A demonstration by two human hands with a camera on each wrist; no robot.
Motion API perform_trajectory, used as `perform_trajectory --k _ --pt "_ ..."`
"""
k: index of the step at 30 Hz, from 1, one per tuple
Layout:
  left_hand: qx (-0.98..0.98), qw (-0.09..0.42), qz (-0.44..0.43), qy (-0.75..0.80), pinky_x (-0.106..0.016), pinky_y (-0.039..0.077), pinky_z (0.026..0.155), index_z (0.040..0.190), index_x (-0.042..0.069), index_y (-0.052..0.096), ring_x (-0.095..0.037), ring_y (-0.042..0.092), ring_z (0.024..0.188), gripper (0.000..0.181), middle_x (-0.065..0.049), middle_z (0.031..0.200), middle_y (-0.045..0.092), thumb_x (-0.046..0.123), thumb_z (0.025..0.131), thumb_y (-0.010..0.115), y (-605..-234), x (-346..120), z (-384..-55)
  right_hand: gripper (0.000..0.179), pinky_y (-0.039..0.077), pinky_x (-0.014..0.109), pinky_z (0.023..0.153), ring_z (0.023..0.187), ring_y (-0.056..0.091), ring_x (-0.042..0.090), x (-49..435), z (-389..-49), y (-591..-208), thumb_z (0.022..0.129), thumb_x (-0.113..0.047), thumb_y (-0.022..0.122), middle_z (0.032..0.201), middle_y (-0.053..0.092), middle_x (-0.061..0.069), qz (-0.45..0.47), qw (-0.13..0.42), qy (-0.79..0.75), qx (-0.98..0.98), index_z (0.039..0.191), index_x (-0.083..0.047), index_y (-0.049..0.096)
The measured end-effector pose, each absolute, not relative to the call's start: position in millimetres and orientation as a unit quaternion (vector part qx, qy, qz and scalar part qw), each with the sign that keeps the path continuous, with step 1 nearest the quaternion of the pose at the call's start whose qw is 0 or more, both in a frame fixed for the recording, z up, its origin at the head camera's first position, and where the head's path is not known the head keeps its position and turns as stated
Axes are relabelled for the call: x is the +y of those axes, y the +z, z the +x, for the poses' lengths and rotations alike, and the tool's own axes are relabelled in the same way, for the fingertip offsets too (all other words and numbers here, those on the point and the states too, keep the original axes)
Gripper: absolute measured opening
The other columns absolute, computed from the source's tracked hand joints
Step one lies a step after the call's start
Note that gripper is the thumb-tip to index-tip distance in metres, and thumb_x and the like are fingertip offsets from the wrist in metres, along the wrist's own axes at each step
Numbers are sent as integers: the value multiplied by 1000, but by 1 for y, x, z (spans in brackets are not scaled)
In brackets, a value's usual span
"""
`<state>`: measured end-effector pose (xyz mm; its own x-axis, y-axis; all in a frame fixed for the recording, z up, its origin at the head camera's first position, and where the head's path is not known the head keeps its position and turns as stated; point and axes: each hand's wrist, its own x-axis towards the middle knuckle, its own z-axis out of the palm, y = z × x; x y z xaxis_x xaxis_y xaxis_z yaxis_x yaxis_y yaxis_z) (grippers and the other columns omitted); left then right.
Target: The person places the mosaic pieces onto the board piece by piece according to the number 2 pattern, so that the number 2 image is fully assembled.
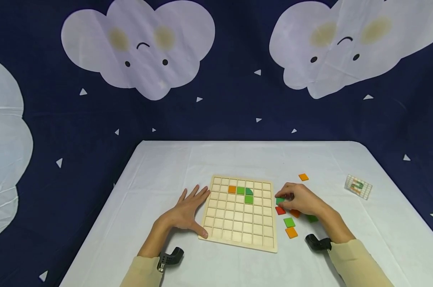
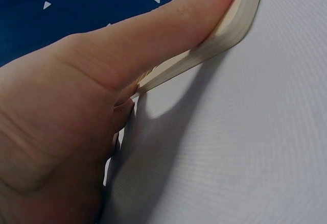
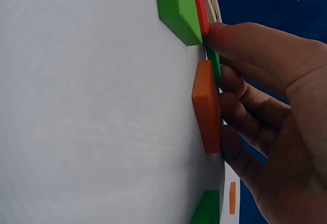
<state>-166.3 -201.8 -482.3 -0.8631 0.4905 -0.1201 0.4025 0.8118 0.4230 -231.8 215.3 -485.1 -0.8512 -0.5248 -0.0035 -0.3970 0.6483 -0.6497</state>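
A wooden grid board (image 1: 238,238) lies on the white table. In its upper rows sit an orange square tile (image 1: 232,189), two light green square tiles (image 1: 240,190) and a dark green quarter-round tile (image 1: 249,191). My left hand (image 1: 184,211) is spread along the board's left side, fingertips at the edge and the straight thumb (image 2: 153,38) on the near left corner. Just right of the board, my right hand (image 1: 300,198) pinches a dark green tile (image 1: 280,201) between thumb and fingers. A red tile (image 1: 280,210) lies right by that thumb.
Around the right hand lie an orange-brown tile (image 3: 205,106), a light green tile (image 1: 289,222), an orange tile (image 1: 291,232) and a green tile (image 1: 312,218). Another orange tile (image 1: 303,177) is farther back. At far right stands a small card with a grid pattern (image 1: 358,187).
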Motion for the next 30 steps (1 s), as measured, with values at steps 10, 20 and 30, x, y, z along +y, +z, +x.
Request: perform_trajectory --k 10,20,30 --pt "946 115 232 194 -50 -8 113 155 16 15 -24 -5 145 144 -2 160 8 78 41 77 -484 -203 -165 19 45 26 61 71 52 14 212 -229 -487 78 -20 80 84 62 -10 -251 79 -341 903 97 -20 75" --pt "946 117 233 190 -50 -8 113 155 15 15 -24 -5 145 145 -2 160 8 79 41 76 -485 -202 -166 20 45 26 62 73 52 15 210 -228 -485 79 -27 81 85 62 -9 -244 79 -343 904 97 -22 74" --pt "947 117 231 189 -50 -9 113 156 16 14 -24 -6 145 145 -1 160 7 79 41 76 -484 -202 -167 18 48 26 69 78 55 13 200 -225 -476 81 -23 79 90 65 -9 -269 81 -367 887 98 -18 75"
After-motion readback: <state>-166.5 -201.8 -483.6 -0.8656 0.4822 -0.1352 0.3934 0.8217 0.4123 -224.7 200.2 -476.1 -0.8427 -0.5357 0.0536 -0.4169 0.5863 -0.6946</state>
